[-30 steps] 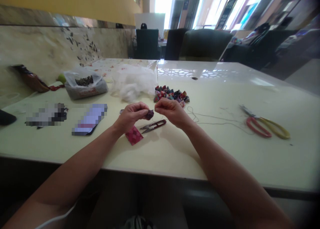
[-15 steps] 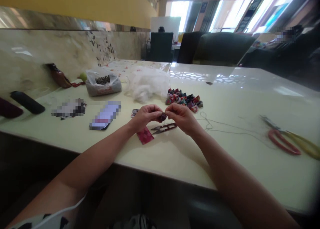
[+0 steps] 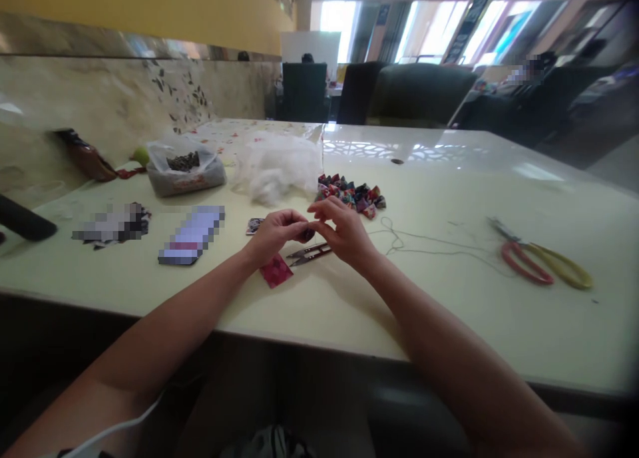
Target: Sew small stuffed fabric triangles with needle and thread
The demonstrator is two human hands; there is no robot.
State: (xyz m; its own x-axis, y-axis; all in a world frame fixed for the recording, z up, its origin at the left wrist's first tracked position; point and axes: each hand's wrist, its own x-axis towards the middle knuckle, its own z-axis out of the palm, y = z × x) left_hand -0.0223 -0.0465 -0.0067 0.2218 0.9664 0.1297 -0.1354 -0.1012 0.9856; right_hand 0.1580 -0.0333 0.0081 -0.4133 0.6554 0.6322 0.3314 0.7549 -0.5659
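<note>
Right hand (image 3: 347, 233): upper fingers have lifted from the pinch, partly spread; thread hold cannot be told. Left hand (image 3: 274, 235) pinches the small dark bundle (image 3: 309, 234) between the hands, near the snips (image 3: 321, 249), apparently steadying it alone.

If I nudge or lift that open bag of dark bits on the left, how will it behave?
The bag looks like thin, floppy plastic, so its rim would probably crumple under a grip. Its broad, slumped base suggests it would sag rather than roll. The dark bits show at the open top and might spill if it tips.
</note>
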